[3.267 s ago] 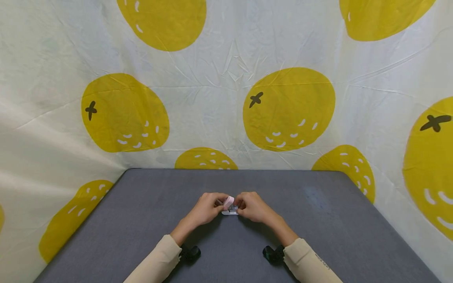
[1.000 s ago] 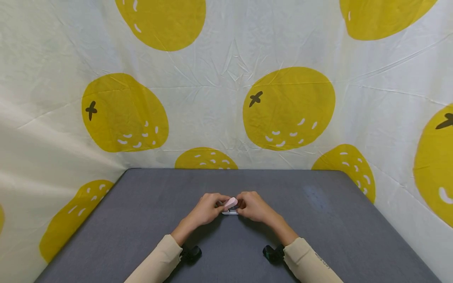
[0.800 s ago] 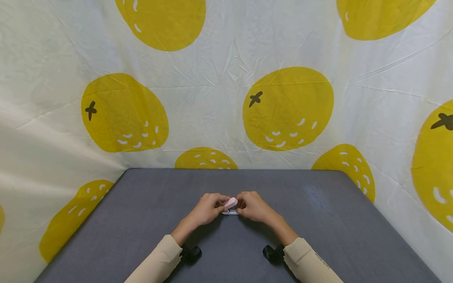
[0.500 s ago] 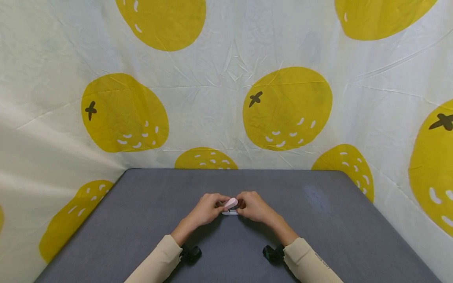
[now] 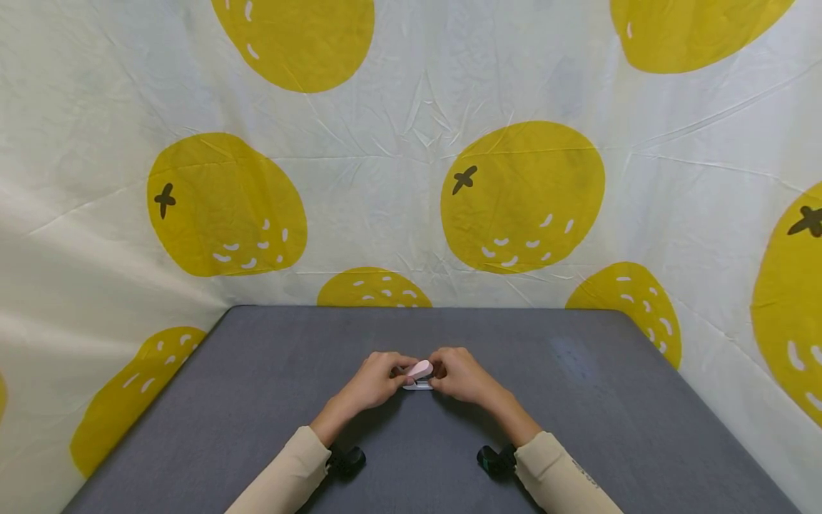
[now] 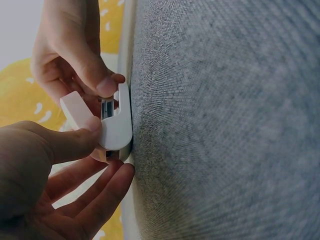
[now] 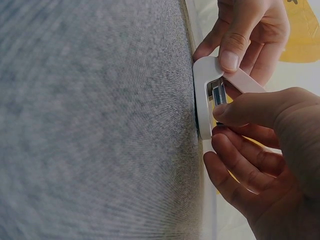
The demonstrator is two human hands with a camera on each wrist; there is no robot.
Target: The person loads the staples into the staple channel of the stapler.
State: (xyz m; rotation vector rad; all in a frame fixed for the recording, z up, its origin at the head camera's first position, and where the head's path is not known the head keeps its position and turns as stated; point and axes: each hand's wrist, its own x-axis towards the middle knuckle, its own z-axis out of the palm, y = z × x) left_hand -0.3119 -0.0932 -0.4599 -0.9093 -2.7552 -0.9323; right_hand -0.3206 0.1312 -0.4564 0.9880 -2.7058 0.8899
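A small stapler (image 5: 421,370) with a pink top lever and a white base sits on the table between my hands, its lever raised at a slant. In the left wrist view its white base (image 6: 119,125) stands on the cloth, and a metal staple magazine (image 6: 107,110) shows beneath the lever (image 6: 74,109). My left hand (image 5: 375,380) grips the hinge end, thumb on the side. My right hand (image 5: 464,375) pinches the magazine near its front end; in the right wrist view the thumb (image 7: 235,111) lies on the metal. The fingers hide the stapler's front tip.
A grey cloth-covered table (image 5: 289,357) spreads around the hands. Behind it and at both sides hangs a white curtain (image 5: 385,200) with yellow fruit prints. Dark wrist-camera mounts (image 5: 347,462) stick out by both sleeves.
Since the earliest frame the pink lever has tipped down toward the right and covers more of the magazine in the head view. Both hands have stayed almost in place.
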